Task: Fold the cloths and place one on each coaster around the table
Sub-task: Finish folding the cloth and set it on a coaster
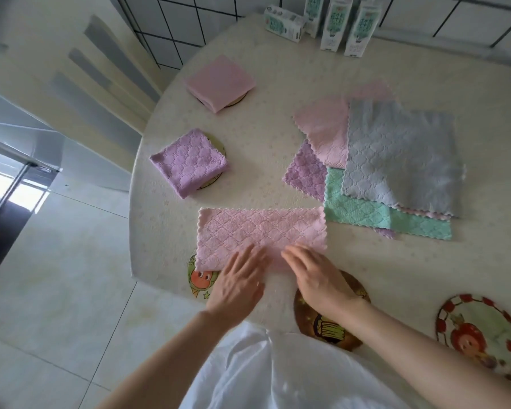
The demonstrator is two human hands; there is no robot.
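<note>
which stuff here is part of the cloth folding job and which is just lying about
Job: pink cloth under the left hand and right hand; pile of unfolded cloths; folded pink cloth; folded purple cloth; orange-face coaster; brown coaster; red-rimmed coaster.
Lying about: cartons; chair.

Green lettering runs down the white cartons standing at the far edge of my table, but it is too blurred for me to read. Nothing else here carries legible text.
</note>
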